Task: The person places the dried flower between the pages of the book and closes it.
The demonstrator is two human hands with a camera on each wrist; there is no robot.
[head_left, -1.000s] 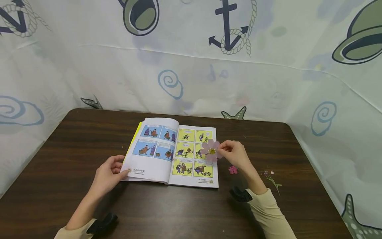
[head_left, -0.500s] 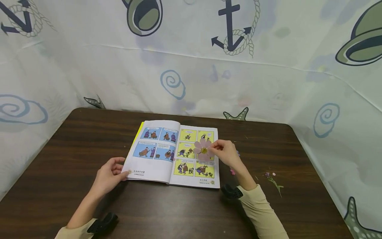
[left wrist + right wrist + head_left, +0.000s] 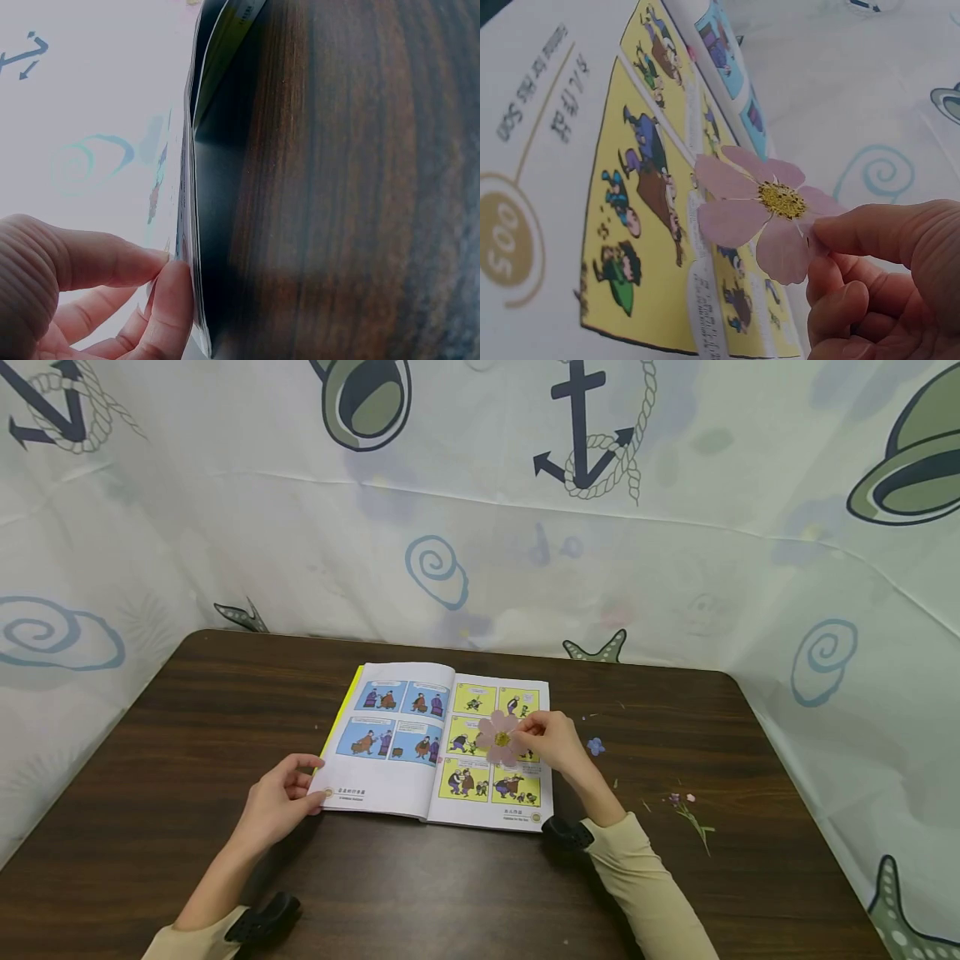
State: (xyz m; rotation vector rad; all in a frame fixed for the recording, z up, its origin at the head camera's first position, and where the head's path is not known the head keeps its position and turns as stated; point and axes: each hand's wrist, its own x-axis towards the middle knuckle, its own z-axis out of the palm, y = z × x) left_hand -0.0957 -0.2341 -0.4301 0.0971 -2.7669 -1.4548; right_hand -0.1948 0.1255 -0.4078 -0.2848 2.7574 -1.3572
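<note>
An open comic book [image 3: 390, 781] lies on the table, blue panels on its left page and yellow panels on its right. At the lower left corner of the book, my left hand [image 3: 276, 800] pinches the page edge between thumb and fingers; the left wrist view shows the thumb and a fingertip meeting at that edge. My right hand [image 3: 557, 745] pinches a flat pale pink flower [image 3: 727, 176] with a yellow centre by one petal. The flower is over the right page; whether it touches the paper I cannot tell.
Right of the book on the dark wooden table [image 3: 420, 893] lie a small blue flower [image 3: 596, 747] and a thin sprig [image 3: 693, 822] with tiny blossoms. A few small bits are scattered nearby. A printed white cloth [image 3: 480, 568] hangs behind the table.
My right hand has carried the pink flower leftward, from the right page's outer edge further over the yellow panels. My left hand stays at the book's lower left corner.
</note>
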